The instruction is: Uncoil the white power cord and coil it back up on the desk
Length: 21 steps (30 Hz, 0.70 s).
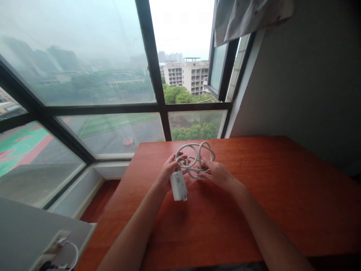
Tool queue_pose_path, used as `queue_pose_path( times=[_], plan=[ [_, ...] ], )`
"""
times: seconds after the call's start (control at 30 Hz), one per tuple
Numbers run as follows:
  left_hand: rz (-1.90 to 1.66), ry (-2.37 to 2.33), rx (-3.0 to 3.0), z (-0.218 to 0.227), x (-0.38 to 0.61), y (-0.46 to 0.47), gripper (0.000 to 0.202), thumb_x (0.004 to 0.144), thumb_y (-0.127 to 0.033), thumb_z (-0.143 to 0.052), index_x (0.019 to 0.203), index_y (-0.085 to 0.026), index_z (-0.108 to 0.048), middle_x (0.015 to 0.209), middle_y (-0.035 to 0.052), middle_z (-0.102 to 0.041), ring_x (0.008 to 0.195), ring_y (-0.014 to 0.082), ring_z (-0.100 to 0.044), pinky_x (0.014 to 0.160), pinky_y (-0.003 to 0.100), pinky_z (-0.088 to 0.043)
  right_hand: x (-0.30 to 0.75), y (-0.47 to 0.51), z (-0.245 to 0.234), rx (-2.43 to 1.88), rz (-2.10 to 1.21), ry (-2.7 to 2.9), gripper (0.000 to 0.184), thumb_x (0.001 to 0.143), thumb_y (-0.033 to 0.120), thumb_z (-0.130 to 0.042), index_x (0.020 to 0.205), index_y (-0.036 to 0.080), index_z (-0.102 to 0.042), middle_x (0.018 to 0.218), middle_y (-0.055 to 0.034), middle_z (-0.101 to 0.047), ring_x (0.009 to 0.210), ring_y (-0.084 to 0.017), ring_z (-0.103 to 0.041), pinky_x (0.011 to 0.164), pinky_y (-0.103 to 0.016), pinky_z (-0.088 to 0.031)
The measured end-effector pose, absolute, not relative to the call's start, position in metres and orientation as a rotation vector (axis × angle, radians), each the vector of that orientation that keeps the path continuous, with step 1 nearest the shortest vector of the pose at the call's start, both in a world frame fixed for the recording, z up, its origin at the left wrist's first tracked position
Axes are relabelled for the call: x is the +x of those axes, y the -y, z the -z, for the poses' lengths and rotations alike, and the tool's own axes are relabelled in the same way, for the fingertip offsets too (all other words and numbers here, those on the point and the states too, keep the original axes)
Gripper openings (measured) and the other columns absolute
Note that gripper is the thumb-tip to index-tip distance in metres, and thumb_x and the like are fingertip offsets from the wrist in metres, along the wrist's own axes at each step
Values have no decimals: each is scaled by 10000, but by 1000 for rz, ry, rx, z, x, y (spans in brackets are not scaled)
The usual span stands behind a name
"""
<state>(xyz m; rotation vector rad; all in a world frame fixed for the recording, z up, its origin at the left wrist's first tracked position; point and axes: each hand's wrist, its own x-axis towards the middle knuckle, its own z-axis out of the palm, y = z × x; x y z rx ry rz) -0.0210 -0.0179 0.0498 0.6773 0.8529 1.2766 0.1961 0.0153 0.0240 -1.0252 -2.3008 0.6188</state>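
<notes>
A looped white cord (194, 145) is held up over the reddish-brown table (270, 180), between my two hands. My left hand (168, 171) is closed on the cord's left loops, near a white power strip (178, 185). That small block hangs tilted below my left fingers, above the tabletop. On the other side, my right hand (216, 171) pinches the cord's right loops, with the fingers pointing left. The undersides of both hands and some fingertips behind the loops are hidden.
Dark-framed windows (162, 107) rise behind the table, one pane standing open. A curtain (251, 19) hangs at upper right beside a grey wall (304, 82). At lower left, a wall socket (58, 241) has a white plug and cable in it.
</notes>
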Motion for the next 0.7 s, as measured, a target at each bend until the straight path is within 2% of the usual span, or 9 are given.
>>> queue_pose_path(
  times=[0.1,0.23,0.37,0.5,0.6,0.7],
  plan=[
    [-1271,-849,654,-47,-20,17,488,626,-67,-582,1106,-155,-551,1158,124,-640,1013,261,-653,862,435,-546,199,-17,-20,-1024,-489,2337,573,835,366,-685,1347,220,-473,1084,-84,-725,977,-255,-690,824,-340,-521],
    [-1296,-812,645,-44,-18,18,489,655,-86,-586,1135,-160,-535,1166,122,-632,985,249,-662,894,449,-533,199,-17,-16,-1007,-438,2298,469,836,399,-683,1247,210,-558,1086,-97,-725,980,-257,-692,849,-352,-518],
    [-1280,-766,656,-39,-13,21,588,680,-87,-604,1238,-218,-472,1178,91,-611,997,246,-666,881,431,-541,196,-18,-11,-1012,-725,2123,444,809,395,-704,1206,227,-596,1043,-77,-740,946,-244,-708,813,-345,-553],
    [-1236,-828,748,-36,-12,24,672,735,-159,-684,1328,-279,-391,991,30,-625,830,203,-687,740,355,-571,192,-19,-9,-966,-994,1901,465,767,390,-733,1183,213,-623,998,-69,-749,919,-241,-718,777,-339,-583],
    [-1169,-864,825,-38,-17,22,608,768,-278,-719,1301,-250,-429,924,32,-625,758,186,-673,662,309,-560,189,-19,-10,-969,-1022,1799,485,757,387,-739,1190,195,-632,970,-72,-752,913,-244,-718,775,-342,-590],
    [-1116,-882,871,-42,-26,18,476,787,-376,-704,1186,-183,-530,1001,92,-648,828,208,-672,695,303,-548,188,-18,-10,-981,-1019,1757,491,768,394,-729,1203,187,-634,968,-77,-753,917,-247,-717,756,-333,-595]
  ],
)
